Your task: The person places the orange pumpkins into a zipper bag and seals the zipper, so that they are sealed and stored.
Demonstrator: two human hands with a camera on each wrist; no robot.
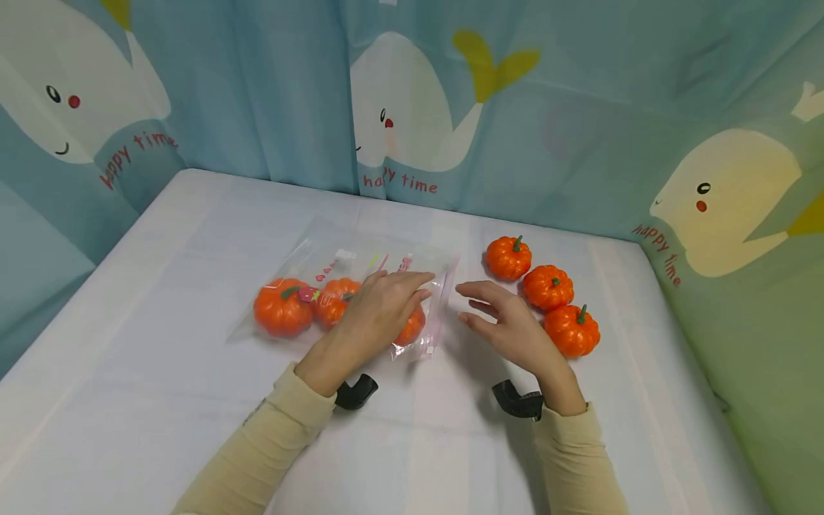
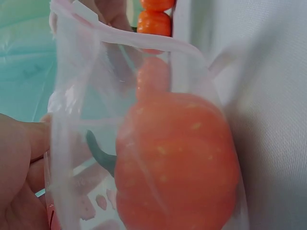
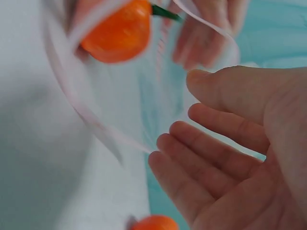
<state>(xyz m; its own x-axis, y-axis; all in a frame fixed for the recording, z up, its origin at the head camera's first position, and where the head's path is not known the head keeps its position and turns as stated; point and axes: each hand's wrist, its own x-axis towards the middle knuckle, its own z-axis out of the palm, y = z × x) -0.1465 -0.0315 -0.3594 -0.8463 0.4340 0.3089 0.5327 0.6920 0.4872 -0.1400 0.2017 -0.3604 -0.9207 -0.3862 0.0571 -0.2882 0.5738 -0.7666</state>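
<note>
A clear plastic zip bag (image 1: 322,250) with pink print lies on the table, holding small orange pumpkins (image 1: 283,307). My left hand (image 1: 380,304) is over the bag near its open end and pinches the upper film between thumb and fingers; in the left wrist view the bag's mouth (image 2: 139,37) gapes, with one pumpkin (image 2: 177,163) close inside. Just right of the mouth, my right hand (image 1: 508,325) has loosely extended fingers and holds nothing. In the right wrist view its fingertips (image 3: 165,143) are by the bag's rim (image 3: 86,112); contact is unclear.
Three more pumpkins (image 1: 547,287) stand in a slanting row right of my right hand. A pale cloth covers the table (image 1: 161,415). Blue-green curtains (image 1: 277,86) with printed whales hang behind and at the sides. Black curved pieces (image 1: 515,400) sit at both wrists.
</note>
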